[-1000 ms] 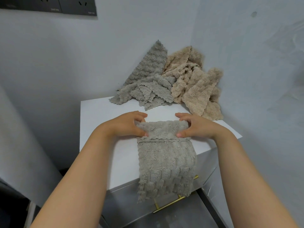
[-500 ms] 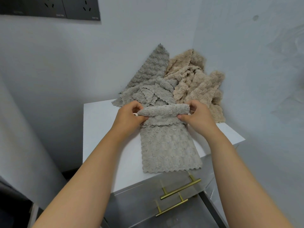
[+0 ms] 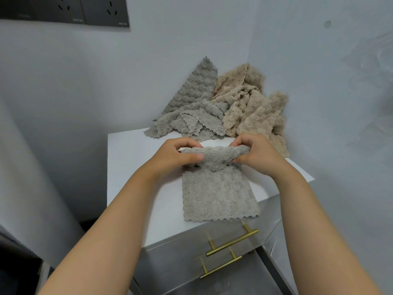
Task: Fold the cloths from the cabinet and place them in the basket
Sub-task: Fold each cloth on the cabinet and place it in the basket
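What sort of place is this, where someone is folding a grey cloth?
Probably a corner of a home or utility room, though little shows: a white-topped cabinet with brass handles, dark wall sockets above, and a heap of cloths against the plain walls.

One head-worn wide-angle view looks forward and down, close over the cabinet top (image 3: pixel 131 167) in a wall corner.

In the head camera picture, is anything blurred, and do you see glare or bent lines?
Head view: soft, even light; the gray cloth is sharp; faint shadows on the cabinet top; mild sheen on the drawer front; the wide lens stretches the forearms at the edges.
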The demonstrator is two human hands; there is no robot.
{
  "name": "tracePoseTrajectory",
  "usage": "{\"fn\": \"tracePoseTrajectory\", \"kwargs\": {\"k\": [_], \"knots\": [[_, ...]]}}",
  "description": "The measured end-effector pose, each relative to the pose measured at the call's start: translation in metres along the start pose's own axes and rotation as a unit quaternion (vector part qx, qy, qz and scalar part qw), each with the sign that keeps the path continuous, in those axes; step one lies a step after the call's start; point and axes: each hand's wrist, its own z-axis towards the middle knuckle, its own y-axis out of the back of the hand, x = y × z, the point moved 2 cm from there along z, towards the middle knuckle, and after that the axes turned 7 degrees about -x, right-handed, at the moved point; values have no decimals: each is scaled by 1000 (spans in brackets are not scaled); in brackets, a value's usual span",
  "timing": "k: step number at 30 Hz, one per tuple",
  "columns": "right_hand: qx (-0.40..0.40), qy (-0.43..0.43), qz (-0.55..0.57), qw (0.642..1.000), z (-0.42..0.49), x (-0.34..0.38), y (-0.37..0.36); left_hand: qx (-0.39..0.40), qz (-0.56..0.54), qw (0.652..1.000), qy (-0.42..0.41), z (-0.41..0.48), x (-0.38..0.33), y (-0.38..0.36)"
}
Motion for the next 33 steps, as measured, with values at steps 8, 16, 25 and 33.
{"fn": "tracePoseTrajectory", "kwargs": {"k": [8, 16, 25, 33], "knots": [[158, -17, -49, 986, -6, -6, 6, 27, 113, 993, -23, -1, 4, -2], [168, -14, -80, 982, -9, -1, 1, 53, 182, 982, -22, 2, 9, -9], [180, -51, -118, 975, -9, -4, -1, 60, 319, 946, -14, 5, 8, -3], [150, -69, -140, 976, -3, -9, -5, 18, 320, 947, -3, 3, 6, 0]]}}
